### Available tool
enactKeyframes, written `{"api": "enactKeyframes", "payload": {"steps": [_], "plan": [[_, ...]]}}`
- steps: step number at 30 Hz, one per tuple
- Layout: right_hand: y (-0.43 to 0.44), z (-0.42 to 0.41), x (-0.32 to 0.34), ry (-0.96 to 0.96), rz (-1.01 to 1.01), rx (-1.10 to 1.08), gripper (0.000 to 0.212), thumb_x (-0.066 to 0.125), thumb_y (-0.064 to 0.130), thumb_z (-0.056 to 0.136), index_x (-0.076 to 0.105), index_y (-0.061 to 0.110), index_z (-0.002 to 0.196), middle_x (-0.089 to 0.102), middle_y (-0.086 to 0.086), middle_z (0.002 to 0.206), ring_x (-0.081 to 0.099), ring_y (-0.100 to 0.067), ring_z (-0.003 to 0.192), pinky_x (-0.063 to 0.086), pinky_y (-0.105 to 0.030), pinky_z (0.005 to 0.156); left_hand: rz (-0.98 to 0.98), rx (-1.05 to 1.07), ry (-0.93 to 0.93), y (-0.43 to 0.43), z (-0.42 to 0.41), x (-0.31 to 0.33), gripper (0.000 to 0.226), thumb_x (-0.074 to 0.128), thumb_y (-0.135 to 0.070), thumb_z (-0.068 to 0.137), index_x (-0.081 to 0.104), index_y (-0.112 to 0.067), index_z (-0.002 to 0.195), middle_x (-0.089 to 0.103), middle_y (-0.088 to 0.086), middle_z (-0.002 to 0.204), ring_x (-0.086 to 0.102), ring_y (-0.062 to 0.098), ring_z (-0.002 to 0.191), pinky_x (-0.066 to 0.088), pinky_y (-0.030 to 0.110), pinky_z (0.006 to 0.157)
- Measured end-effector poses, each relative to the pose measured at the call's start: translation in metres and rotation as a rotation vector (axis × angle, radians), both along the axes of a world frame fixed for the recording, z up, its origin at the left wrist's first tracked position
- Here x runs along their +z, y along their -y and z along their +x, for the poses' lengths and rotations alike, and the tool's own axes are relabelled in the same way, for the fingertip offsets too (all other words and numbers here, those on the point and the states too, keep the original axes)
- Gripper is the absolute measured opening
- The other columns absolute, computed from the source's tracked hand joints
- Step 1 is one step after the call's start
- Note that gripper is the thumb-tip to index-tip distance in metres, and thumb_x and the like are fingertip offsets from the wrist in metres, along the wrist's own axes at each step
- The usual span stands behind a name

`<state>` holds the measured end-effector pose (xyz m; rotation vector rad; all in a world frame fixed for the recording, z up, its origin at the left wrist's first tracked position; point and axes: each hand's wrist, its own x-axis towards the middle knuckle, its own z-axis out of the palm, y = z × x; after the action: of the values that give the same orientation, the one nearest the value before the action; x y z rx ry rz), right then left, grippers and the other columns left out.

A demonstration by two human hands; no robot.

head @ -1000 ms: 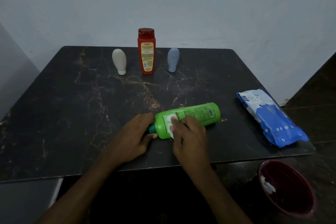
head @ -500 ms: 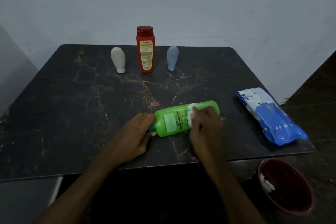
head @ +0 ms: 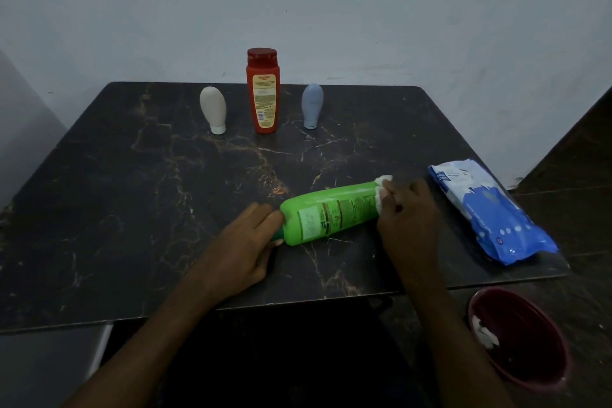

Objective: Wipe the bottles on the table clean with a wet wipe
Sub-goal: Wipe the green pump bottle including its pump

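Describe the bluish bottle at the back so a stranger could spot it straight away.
Look at the dark marble table, along its far edge where three bottles stand in a row. The bluish bottle stands right of the tall red bottle; small, rounded and cap-down like the cream bottle, only it is grey-blue.

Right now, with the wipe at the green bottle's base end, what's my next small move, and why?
Probably roll the green bottle a part turn with the left hand, which grips its cap end. The right hand holds the wipe at the base end, and the side lying on the table is likely unwiped.
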<state>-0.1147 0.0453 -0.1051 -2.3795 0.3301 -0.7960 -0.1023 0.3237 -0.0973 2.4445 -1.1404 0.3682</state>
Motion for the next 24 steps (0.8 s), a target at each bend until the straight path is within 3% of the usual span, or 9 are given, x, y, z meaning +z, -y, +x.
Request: {"api": "enactKeyframes", "payload": {"steps": [3, 7, 12, 16, 18, 22, 24], "plan": [[-0.045, -0.008, 0.002, 0.017, 0.014, 0.179, 0.028, 0.054, 0.022, 0.097, 0.064, 0.015, 0.122, 0.051, 0.006, 0.101, 0.056, -0.01, 0.083, 0.055, -0.039, 0.074, 0.01, 0.014, 0.001, 0.0, -0.001, -0.001, 0.031, 0.063, -0.002, 0.082, 0.045, -0.018, 0.101, 0.047, 0.001, 0.104, 0.045, 0.021, 0.09, 0.035, 0.027, 0.074], [-0.083, -0.02, 0.003, 0.069, -0.036, 0.363, 0.03, 0.053, 0.024, 0.096, 0.066, 0.017, 0.123, 0.053, 0.006, 0.095, 0.054, -0.017, 0.084, 0.046, -0.043, 0.072, 0.01, 0.026, -0.014, 0.0, -0.001, 0.0, 0.033, 0.066, 0.0, 0.079, 0.049, -0.014, 0.104, 0.049, 0.002, 0.105, 0.048, 0.022, 0.092, 0.041, 0.032, 0.075], [-0.026, -0.007, 0.003, -0.005, -0.031, 0.181, 0.026, 0.053, 0.032, 0.098, 0.067, 0.024, 0.118, 0.049, 0.009, 0.093, 0.054, -0.01, 0.077, 0.053, -0.04, 0.069, 0.006, 0.006, 0.0, 0.0, -0.001, 0.0, 0.022, 0.056, -0.007, 0.085, 0.047, -0.015, 0.103, 0.05, 0.002, 0.106, 0.047, 0.021, 0.092, 0.042, 0.032, 0.075], [0.016, 0.001, 0.005, -0.049, 0.018, 0.004, 0.025, 0.056, 0.03, 0.096, 0.068, 0.018, 0.114, 0.051, 0.003, 0.093, 0.054, -0.011, 0.079, 0.053, -0.045, 0.075, 0.016, 0.007, 0.009, 0.002, -0.001, -0.001, 0.03, 0.067, 0.0, 0.082, 0.047, -0.015, 0.1, 0.05, 0.003, 0.104, 0.046, 0.021, 0.089, 0.037, 0.028, 0.074], [0.012, 0.002, 0.006, -0.072, 0.01, -0.003, 0.024, 0.055, 0.029, 0.096, 0.067, 0.018, 0.114, 0.051, 0.004, 0.097, 0.054, -0.011, 0.082, 0.054, -0.044, 0.078, 0.018, 0.01, 0.005, 0.002, -0.001, 0.0, 0.03, 0.067, 0.001, 0.082, 0.047, -0.015, 0.1, 0.05, 0.002, 0.104, 0.046, 0.022, 0.089, 0.037, 0.029, 0.074], [-0.038, -0.003, 0.015, -0.06, -0.006, 0.108, 0.024, 0.056, 0.02, 0.097, 0.068, 0.014, 0.117, 0.05, 0.004, 0.098, 0.052, -0.008, 0.081, 0.051, -0.026, 0.075, 0.021, 0.013, 0.013, 0.001, -0.002, 0.001, 0.028, 0.065, 0.0, 0.082, 0.049, -0.013, 0.1, 0.05, 0.003, 0.104, 0.046, 0.022, 0.089, 0.038, 0.03, 0.074], [-0.068, -0.008, 0.022, -0.06, -0.076, 0.195, 0.025, 0.058, 0.014, 0.093, 0.066, 0.017, 0.117, 0.053, 0.002, 0.099, 0.054, -0.012, 0.083, 0.053, -0.036, 0.076, 0.021, 0.012, 0.013, 0.001, -0.003, 0.003, 0.024, 0.062, -0.003, 0.083, 0.048, -0.014, 0.099, 0.049, 0.002, 0.104, 0.045, 0.021, 0.089, 0.036, 0.028, 0.073]]}}
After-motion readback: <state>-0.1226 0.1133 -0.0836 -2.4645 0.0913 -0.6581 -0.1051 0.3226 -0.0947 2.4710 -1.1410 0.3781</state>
